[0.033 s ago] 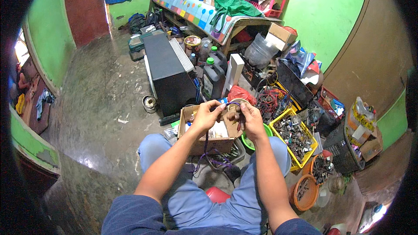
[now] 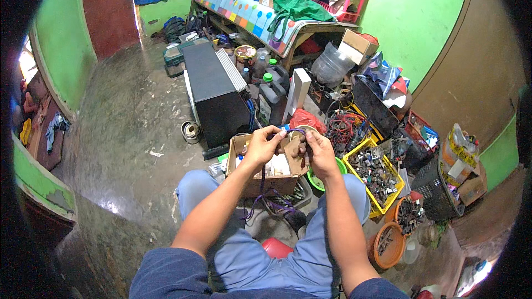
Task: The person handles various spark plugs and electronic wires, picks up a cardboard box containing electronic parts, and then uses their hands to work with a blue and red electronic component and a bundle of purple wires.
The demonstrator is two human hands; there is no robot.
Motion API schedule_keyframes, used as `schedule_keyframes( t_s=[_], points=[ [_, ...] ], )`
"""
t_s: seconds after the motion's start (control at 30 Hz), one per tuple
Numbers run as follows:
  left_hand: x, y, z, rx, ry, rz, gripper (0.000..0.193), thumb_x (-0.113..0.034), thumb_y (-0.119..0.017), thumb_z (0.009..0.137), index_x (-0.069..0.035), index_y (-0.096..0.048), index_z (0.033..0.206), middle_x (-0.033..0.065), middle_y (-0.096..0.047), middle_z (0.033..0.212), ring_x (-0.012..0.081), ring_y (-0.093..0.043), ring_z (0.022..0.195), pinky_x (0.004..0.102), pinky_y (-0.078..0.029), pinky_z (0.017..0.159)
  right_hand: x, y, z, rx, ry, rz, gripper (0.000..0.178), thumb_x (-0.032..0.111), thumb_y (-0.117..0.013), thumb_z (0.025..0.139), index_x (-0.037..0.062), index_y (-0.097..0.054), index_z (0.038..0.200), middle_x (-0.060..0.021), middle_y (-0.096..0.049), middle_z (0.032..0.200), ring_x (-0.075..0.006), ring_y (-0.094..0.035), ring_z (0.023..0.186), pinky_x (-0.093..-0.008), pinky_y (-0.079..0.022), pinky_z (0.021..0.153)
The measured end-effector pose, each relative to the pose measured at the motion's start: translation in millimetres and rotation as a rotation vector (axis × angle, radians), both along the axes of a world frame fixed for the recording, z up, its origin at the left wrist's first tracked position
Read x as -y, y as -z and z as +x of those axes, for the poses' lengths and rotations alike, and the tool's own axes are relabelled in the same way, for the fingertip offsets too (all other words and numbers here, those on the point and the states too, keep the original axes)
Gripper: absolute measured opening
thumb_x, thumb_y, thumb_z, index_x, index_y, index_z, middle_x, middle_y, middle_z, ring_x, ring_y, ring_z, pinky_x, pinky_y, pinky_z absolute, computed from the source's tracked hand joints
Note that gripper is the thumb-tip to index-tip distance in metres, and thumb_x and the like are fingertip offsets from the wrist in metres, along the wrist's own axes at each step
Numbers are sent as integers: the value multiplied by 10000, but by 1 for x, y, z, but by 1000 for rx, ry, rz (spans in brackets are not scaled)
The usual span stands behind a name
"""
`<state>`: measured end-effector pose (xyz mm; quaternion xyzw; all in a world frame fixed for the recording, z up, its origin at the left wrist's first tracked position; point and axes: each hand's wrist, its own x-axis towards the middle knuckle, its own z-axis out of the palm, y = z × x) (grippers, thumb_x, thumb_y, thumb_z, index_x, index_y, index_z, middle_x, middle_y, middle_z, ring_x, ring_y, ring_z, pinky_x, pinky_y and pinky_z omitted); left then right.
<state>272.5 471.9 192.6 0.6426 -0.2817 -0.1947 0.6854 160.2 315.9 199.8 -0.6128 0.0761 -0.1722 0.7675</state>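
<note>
A purple cord (image 2: pixel 297 130) runs between my two hands, above an open cardboard box (image 2: pixel 260 187) that stands between my knees. My left hand (image 2: pixel 266 145) pinches the cord with thumb and fingertips. From there it hangs down in front of the box and lies in loose loops below. My right hand (image 2: pixel 318 152) is closed on the same cord at its thumb and forefinger, the other fingers curled beneath. Small mixed items and something white lie in the box, partly hidden by my hands. Whatever else the curled right fingers cover cannot be made out.
At the right is a yellow crate (image 2: pixel 400 184) of small metal parts, with an orange bucket (image 2: pixel 388 260) nearer me. A green basin (image 2: pixel 317 182) sits behind my right wrist. Ahead stand a black cabinet (image 2: pixel 213 85) and a dark jerrycan (image 2: pixel 271 102). Tangled wires (image 2: pixel 346 128) lie beyond.
The lower fingers of my right hand have shifted very slightly. Both hands stay in place on the cord.
</note>
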Motion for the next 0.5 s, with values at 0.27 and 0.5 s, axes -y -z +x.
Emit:
schedule_keyframes(
  t_s=[0.27,0.5],
  points=[
    [-10,-7,24,-142,-227,-147,228,-244,-640,972,-23,-683,933,-37,-560,655,40,-463,552,233,-365,499,9,-24,-16,-119,139,-415,259,209,-632,978,-25,-716,1050,39,-612,784,-44,-500,692,-230,-415,609],
    [-11,-12,0,671,-104,117,347,-269,-726,876,-69,-672,1154,137,-676,1065,283,-645,1045,382,-501,896,15,-17,-22,10,102,-551,247,190,-614,992,-11,-702,1104,58,-591,772,-13,-424,608,-200,-321,517]
  ],
)
